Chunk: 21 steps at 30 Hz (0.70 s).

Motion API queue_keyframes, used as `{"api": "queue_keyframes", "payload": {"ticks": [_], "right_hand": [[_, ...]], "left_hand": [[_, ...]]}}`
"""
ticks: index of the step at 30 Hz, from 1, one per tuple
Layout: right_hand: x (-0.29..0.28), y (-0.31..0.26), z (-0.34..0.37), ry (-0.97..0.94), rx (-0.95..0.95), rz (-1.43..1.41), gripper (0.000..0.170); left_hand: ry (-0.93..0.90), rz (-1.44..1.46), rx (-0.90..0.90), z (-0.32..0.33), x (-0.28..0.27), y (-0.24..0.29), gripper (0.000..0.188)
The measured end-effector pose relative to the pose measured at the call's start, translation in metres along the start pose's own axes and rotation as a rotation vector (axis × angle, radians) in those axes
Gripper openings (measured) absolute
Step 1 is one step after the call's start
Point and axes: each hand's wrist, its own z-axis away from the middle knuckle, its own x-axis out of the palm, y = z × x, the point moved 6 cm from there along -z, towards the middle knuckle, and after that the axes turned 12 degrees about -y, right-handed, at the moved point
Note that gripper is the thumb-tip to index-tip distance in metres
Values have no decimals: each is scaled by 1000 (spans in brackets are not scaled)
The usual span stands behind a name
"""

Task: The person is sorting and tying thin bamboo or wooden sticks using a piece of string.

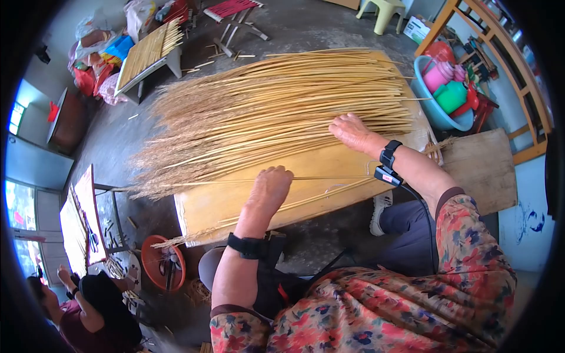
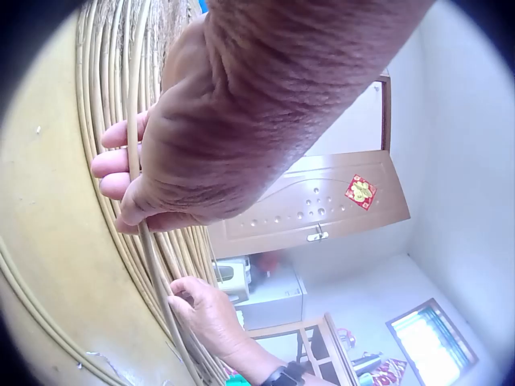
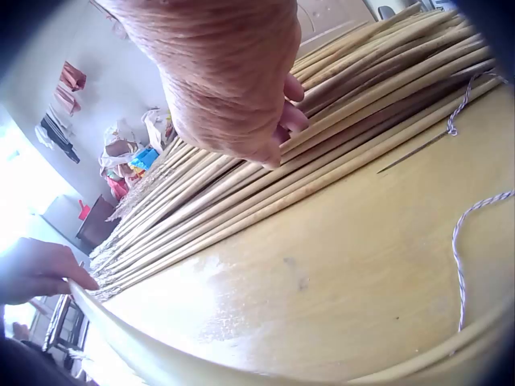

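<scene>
A broad layer of dry reed stalks [image 1: 282,112] with feathery brown heads at the left covers much of the wooden board [image 1: 329,162]. My left hand [image 1: 271,187] holds a single reed stalk [image 2: 134,80] over the board's near side, thumb against fingers across it. The rest of this stalk runs to the right in the head view. My right hand [image 1: 352,130] is over the butt half of the layer, fingertips right at the stalks. In the left wrist view the right hand [image 2: 208,316] shows its thumb and forefinger slightly apart. A few loose stalks [image 1: 306,203] lie along the near edge.
A long needle [image 3: 410,154] and striped twine [image 3: 459,241] lie on the board. At the right stand a blue basin [image 1: 438,109] of coloured containers and a wooden frame [image 1: 494,53]. An orange basin [image 1: 154,265] is on the floor, with another person [image 1: 88,306] at lower left.
</scene>
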Motion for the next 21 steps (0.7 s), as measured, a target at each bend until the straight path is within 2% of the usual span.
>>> {"api": "queue_keyframes", "payload": {"ticks": [3,4,5,7,9,12,15,17,19,21], "right_hand": [[-4,-3,-1,-3,16,-81,8],[-11,-4,3,80,-34,-136,7],[-16,-6,2,84,-48,-132,7],[-23,7,12,94,-54,-565,8],[-39,13,34,105,-30,-619,14],[-47,16,44,-6,-1,-776,17],[-61,21,48,95,-30,-884,18],[-68,11,46,117,-59,-877,19],[-59,-1,44,-11,-89,-638,20],[-54,-9,48,-5,-130,-691,20]], "left_hand": [[20,-18,43,-7,4,4,16],[41,0,40,-6,0,4,16],[65,17,34,-2,-3,2,16],[54,33,10,-1,-4,3,16],[144,36,34,0,-12,4,10],[151,46,63,-3,-8,7,10],[104,35,44,-6,-10,9,19],[127,39,44,-8,-13,9,19],[143,44,56,-9,-15,10,20],[205,44,70,-6,-18,10,12]]}}
